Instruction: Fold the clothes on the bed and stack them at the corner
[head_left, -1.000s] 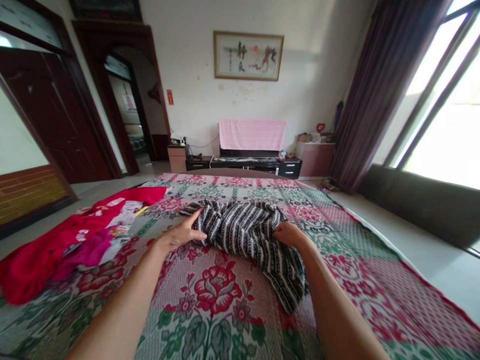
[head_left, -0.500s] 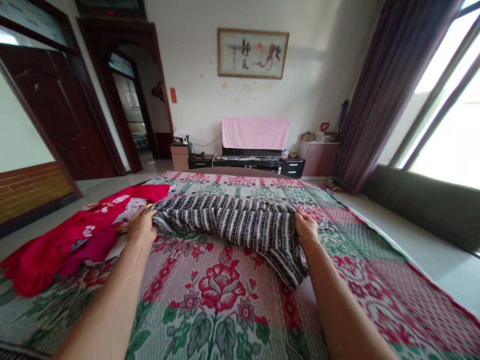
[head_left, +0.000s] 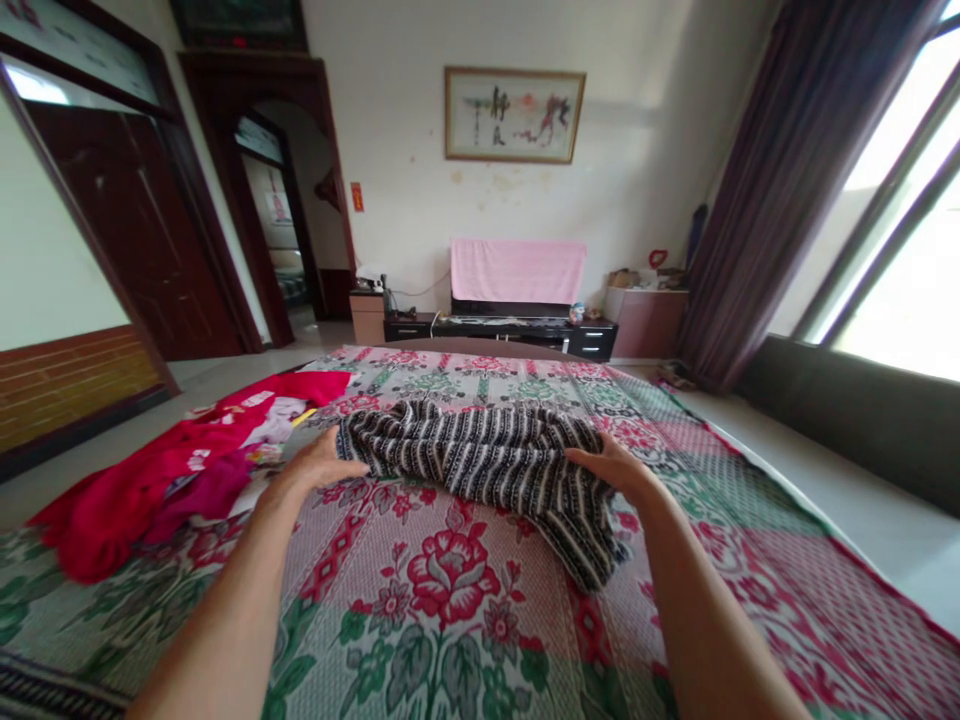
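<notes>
1. We've got daylight pouring in from the window point(head_left: 911, 275) on our right, its panes blown out white.
2. The curtain point(head_left: 795, 170) beside it goes murky, and the door point(head_left: 142, 230) on the left is dim.
3. Wide-angle stretch is obvious to us: both lean hard.
4. We can't get crisp lettering on the framed picture point(head_left: 514, 115), but the striped garment point(head_left: 480, 460) reads okay, shadows soft.

Bare forearms point(head_left: 225, 600) stretched forward, left hand point(head_left: 316, 463) and right hand point(head_left: 619, 468) well apart, thumbs point(head_left: 352, 468) spread inward

left fingers point(head_left: 328, 443): partly hidden by striped garment point(head_left: 480, 450) | window point(head_left: 900, 270): cut off right | cabinet-top clutter point(head_left: 645, 279): indistinct
</notes>
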